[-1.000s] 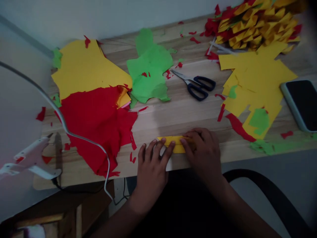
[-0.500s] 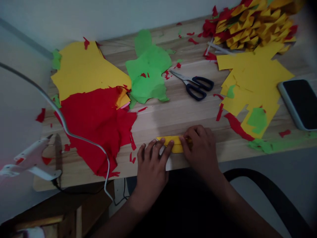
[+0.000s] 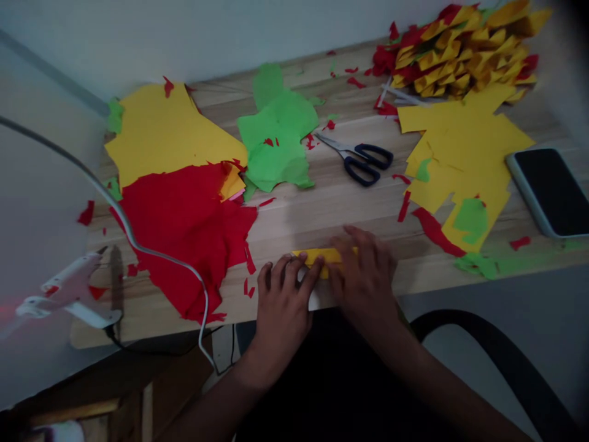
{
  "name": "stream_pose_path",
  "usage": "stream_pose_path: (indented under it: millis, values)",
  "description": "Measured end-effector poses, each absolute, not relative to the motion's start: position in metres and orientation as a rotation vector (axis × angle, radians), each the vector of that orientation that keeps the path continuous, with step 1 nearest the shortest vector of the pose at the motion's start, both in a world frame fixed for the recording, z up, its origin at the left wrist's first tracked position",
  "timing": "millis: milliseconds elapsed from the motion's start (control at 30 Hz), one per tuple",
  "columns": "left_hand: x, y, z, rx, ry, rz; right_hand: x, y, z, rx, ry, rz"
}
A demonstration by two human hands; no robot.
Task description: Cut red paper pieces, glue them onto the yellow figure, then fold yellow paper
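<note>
A small folded strip of yellow paper (image 3: 322, 255) lies near the front edge of the wooden table (image 3: 340, 209). My left hand (image 3: 281, 301) rests on its left end with fingers stretched flat on it. My right hand (image 3: 365, 276) covers its right end, fingers pressed down on the paper, which is partly hidden beneath them.
Scissors (image 3: 361, 159) lie behind my hands. Sheets of red paper (image 3: 184, 221), yellow paper (image 3: 161, 132) and green paper (image 3: 276, 141) lie at left and middle. Cut yellow paper (image 3: 460, 153), a pile of folded pieces (image 3: 464, 52) and a phone (image 3: 550, 190) are at right. A glue gun (image 3: 69, 291) with its cord sits at far left.
My right hand has slid a little to the left along the yellow strip and flattened on it. The view has shifted slightly; my left hand stays where it was.
</note>
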State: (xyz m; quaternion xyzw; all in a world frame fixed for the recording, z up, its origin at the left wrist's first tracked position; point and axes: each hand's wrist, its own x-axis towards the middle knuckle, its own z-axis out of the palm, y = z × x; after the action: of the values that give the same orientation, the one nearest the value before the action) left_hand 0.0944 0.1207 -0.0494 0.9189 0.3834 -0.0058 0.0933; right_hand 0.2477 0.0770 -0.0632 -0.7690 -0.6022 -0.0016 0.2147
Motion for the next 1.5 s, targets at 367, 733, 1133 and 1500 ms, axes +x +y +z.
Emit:
stream_pose_path:
  millis: [367, 733, 1133, 1500]
  values:
    - [0.077, 0.121, -0.053, 2.751, 1.109, -0.014, 0.253, 0.037, -0.075, -2.046, -1.950, 0.173]
    - [0.084, 0.121, -0.062, 2.908, 0.840, -0.070, 0.260, 0.030, -0.079, -2.035, -1.969, 0.144]
    - [0.082, 0.122, -0.060, 2.869, 0.893, 0.006, 0.292, 0.031, -0.080, -1.972, -1.666, -0.038]
    - [0.068, 0.113, -0.056, 2.753, 0.938, 0.170, 0.280, 0.026, -0.081, -1.993, -1.977, 0.073]
